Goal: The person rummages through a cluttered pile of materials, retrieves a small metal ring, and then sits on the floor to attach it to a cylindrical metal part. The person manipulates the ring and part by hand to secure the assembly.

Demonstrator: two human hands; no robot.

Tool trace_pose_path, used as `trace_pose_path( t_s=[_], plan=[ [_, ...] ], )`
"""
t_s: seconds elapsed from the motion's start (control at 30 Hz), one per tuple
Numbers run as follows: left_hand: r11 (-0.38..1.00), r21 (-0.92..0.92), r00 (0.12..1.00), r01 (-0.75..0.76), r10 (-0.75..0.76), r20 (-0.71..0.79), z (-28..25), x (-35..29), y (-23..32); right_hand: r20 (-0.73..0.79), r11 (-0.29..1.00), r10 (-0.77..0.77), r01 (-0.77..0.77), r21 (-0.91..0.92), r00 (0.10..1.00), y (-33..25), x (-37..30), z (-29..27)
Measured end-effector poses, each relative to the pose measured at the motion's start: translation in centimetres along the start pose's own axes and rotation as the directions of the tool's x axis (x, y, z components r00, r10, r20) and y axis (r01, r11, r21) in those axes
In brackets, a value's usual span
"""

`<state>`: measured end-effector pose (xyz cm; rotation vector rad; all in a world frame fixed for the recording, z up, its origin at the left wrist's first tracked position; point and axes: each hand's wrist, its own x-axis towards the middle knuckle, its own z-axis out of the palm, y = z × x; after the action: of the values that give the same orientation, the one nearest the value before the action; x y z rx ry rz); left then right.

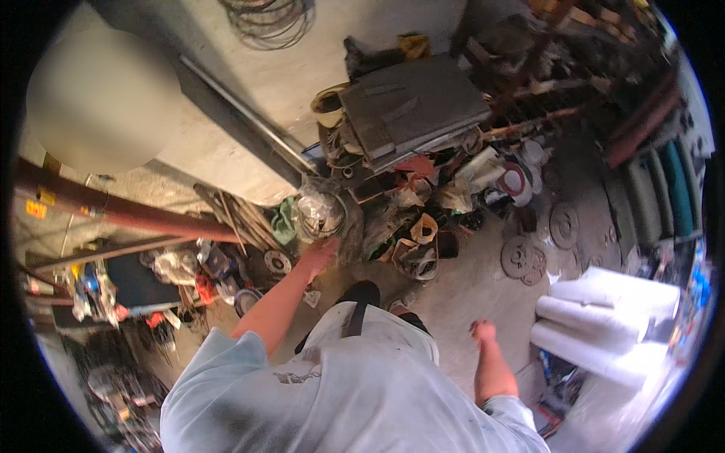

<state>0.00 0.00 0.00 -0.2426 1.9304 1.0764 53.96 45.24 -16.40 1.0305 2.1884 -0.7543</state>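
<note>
Fingers (333, 243) of the outstretched left hand (322, 254) reach a plastic-covered bundle (319, 210), grip unclear; right fingers (476, 327) half-open.

white rolls (596, 328), round discs (519, 258) on grey floor (453, 302), coiled wire (264, 21)

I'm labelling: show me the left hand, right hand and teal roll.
Left hand (323, 254), head view: middle of the hand.
Right hand (483, 331), head view: middle of the hand.
Teal roll (678, 187), head view: its side.
</note>
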Motion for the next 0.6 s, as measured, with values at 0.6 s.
trace_pose_path(
  t_s=[0.6],
  plan=[
    [0.824, -0.51, 0.945, -0.246, 0.321, 0.062, 7.8, 8.3, 21.5, -0.625, 0.884, -0.256, 0.44, 0.156, 0.737, -40.4, 31.8, -55.8]
  ],
)
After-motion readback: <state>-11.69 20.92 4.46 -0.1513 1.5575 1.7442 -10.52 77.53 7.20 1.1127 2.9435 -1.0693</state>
